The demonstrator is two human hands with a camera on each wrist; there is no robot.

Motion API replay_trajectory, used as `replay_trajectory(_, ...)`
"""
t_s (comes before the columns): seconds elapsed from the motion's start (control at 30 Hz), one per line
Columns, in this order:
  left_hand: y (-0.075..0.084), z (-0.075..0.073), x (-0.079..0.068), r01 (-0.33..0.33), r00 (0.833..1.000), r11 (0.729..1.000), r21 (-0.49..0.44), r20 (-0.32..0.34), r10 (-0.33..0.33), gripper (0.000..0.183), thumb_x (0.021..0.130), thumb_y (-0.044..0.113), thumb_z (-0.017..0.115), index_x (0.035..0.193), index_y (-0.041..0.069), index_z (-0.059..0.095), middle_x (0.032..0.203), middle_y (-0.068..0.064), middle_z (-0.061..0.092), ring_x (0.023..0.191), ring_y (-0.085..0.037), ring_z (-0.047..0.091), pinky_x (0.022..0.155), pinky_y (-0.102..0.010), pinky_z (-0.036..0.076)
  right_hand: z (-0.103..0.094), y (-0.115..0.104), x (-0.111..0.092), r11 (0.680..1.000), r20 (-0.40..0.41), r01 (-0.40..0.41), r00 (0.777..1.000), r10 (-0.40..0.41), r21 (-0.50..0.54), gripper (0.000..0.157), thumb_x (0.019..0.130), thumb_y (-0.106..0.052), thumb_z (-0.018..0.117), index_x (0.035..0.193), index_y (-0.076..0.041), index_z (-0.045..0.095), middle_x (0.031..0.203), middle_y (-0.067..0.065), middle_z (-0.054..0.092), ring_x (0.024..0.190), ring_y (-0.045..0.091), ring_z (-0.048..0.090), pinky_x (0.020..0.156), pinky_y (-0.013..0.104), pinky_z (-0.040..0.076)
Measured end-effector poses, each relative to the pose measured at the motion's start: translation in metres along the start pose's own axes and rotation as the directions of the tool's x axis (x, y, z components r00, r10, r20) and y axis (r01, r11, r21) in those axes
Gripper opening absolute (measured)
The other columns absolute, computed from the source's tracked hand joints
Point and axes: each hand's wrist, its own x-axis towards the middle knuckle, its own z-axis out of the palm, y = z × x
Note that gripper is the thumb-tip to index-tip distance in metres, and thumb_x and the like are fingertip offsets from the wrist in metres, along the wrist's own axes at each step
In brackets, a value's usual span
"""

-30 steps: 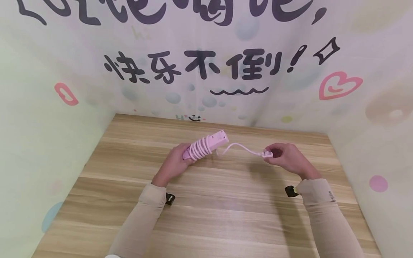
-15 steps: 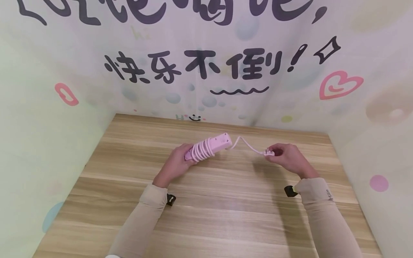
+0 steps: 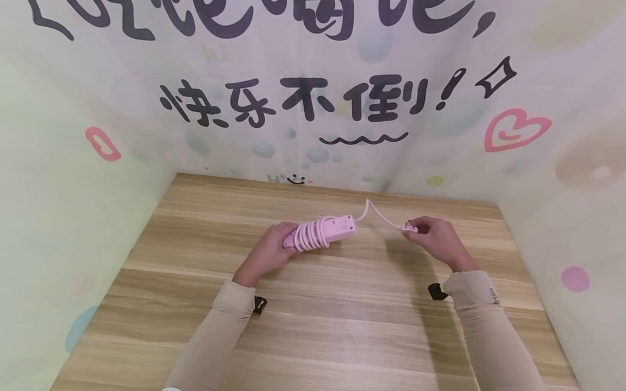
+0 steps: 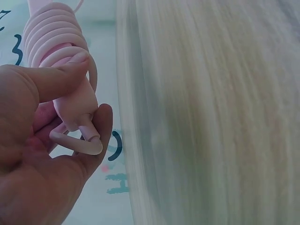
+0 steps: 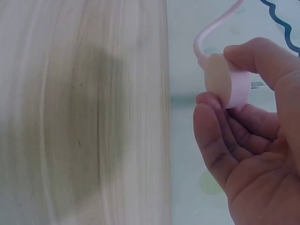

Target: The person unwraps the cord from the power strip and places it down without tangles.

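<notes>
1. Pale brown wood grain covers the table (image 3: pixel 327 336), with streaks going mostly from side to side; a soft shadow (image 3: pixel 432 326) lies on it at the right; printed whitish walls (image 3: pixel 235 146) stand behind and on both sides, carrying big black characters (image 3: pixel 383 98) and a pink heart (image 3: pixel 511 136).
2. Over the rear half of this table is a pink power strip (image 3: pixel 338 230), slightly slanted; its pink cord (image 3: pixel 312 236) is wound around it in close coils; the left hand (image 3: pixel 274 247) grips its left end, thumb laid across onto the coils.
3. The right hand (image 3: pixel 440 239) pinches the plug (image 5: pixel 229 82) between thumb and fingers; a loose length of cord makes a peak between the strip's right end and this plug.
4. Beige sleeves (image 3: pixel 210 331) leave at the bottom edge, with black wrist devices (image 3: pixel 437 291) just beside their cuffs; the top row of writing is cut off above.
5. Some left fingers hide behind the strip, whose far end is cut off in the left wrist view; from the right wrist only one metal pin (image 5: pixel 258 85) shows; whether the strip touches the wood, I cannot tell.
</notes>
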Motion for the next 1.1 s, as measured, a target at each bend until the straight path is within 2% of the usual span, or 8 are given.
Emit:
replay_trajectory(0.3, 0.000, 0.001, 0.000, -0.015, 1.000, 0.999, 0.032, 0.028, 0.015, 0.050, 0.086, 0.009, 0.078, 0.134, 0.008, 0.064, 0.136, -0.011, 0.065, 0.130, -0.031, 0.058, 0.115, -0.049, 0.041, 0.005, 0.005, 0.003, 1.000, -0.005, -0.022, 1.000, 0.022, 0.002, 0.045, 0.095, -0.034, 0.070, 0.124, 0.001, 0.067, 0.108, 0.019, 0.074, 0.091, 0.023, 0.067, 0.070, 0.026, 0.052)
replay_trajectory(0.53, 0.001, 0.002, -0.002, -0.011, 0.998, 0.998, 0.057, 0.064, 0.008, 0.049, 0.085, 0.008, 0.079, 0.132, 0.009, 0.065, 0.135, -0.010, 0.067, 0.128, -0.031, 0.059, 0.114, -0.048, 0.042, 0.018, 0.018, 0.008, 0.999, -0.009, 0.031, 0.999, -0.032, -0.043, 0.034, 0.094, -0.020, 0.072, 0.119, 0.002, 0.069, 0.109, 0.022, 0.073, 0.098, 0.035, 0.072, 0.075, 0.031, 0.056)
replay_trajectory(0.73, 0.004, 0.002, -0.002, -0.019, 0.996, 0.997, 0.075, 0.084, 0.013, 0.050, 0.084, 0.008, 0.079, 0.133, 0.009, 0.065, 0.134, -0.010, 0.067, 0.128, -0.031, 0.059, 0.115, -0.049, 0.041, 0.027, 0.027, 0.009, 0.997, 0.024, 0.001, 1.000, 0.001, -0.076, 0.037, 0.093, -0.023, 0.074, 0.121, 0.002, 0.069, 0.104, 0.019, 0.074, 0.092, 0.027, 0.067, 0.073, 0.030, 0.052)
replay_trajectory(0.87, 0.005, 0.001, -0.001, -0.015, 0.996, 0.996, 0.086, 0.092, 0.007, 0.052, 0.084, 0.007, 0.079, 0.134, 0.008, 0.064, 0.135, -0.010, 0.067, 0.129, -0.030, 0.059, 0.115, -0.048, 0.041, 0.032, 0.033, 0.010, 0.997, 0.019, -0.002, 1.000, 0.003, -0.080, 0.038, 0.093, -0.023, 0.074, 0.120, 0.003, 0.069, 0.101, 0.019, 0.074, 0.088, 0.025, 0.066, 0.071, 0.029, 0.050)
replay_trajectory(1.1, 0.002, 0.001, -0.002, -0.026, 0.996, 0.994, 0.106, 0.092, 0.016, 0.051, 0.085, 0.009, 0.079, 0.134, 0.008, 0.064, 0.135, -0.010, 0.067, 0.129, -0.030, 0.059, 0.115, -0.047, 0.041, 0.038, 0.040, 0.010, 0.997, 0.000, -0.005, 1.000, 0.005, -0.077, 0.040, 0.094, -0.021, 0.073, 0.124, 0.005, 0.066, 0.111, 0.023, 0.069, 0.097, 0.032, 0.067, 0.076, 0.035, 0.054)
